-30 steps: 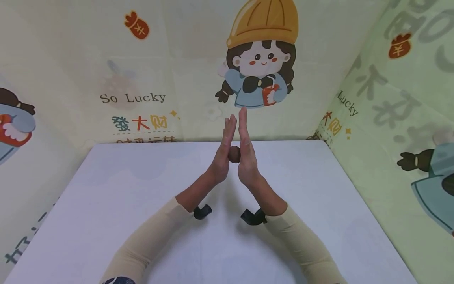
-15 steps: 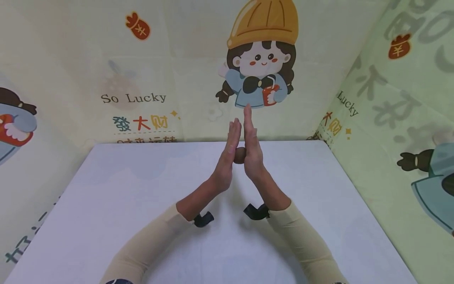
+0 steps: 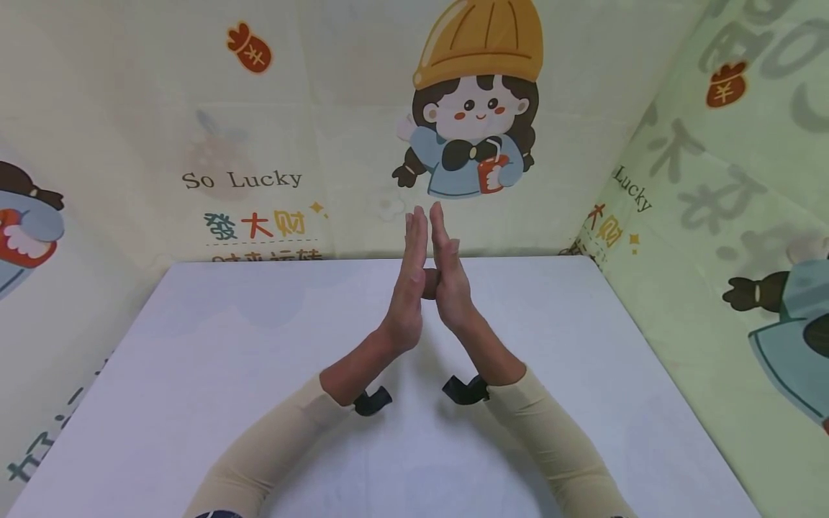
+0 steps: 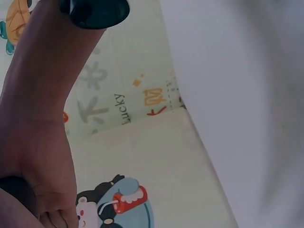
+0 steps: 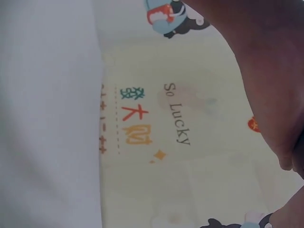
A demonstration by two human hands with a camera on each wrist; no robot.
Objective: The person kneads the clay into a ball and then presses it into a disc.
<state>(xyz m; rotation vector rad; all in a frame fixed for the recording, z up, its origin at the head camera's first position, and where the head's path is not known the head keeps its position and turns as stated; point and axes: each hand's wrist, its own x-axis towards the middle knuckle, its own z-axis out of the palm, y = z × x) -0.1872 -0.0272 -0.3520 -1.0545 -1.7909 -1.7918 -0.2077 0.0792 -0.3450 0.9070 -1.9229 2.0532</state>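
Observation:
A small dark brown ball (image 3: 430, 284) sits between the two palms above the table, partly covered by both hands. My left hand (image 3: 405, 298) presses it from the left with straight fingers pointing up and away. From the other side my right hand (image 3: 455, 288) presses with its palm, fingers straight too. Their fingertips lean close together. In the left wrist view the dark ball (image 4: 16, 192) shows at the lower left edge against the right hand (image 4: 42, 161). The right wrist view catches the left hand (image 5: 278, 95) and, at the bottom corner, part of the right hand (image 5: 290, 209).
A white table (image 3: 227, 345) spreads beneath the arms. Behind it hangs a pale printed cloth (image 3: 356, 129) with cartoon figures and lettering, and another printed cloth (image 3: 699, 216) stands on the right. Dark wrist cameras (image 3: 466, 390) jut inward from both cuffs.
Both hands and the ball shifted right, then back left. The right hand slid forward and back against the left. Less of the ball shows between the palms now.

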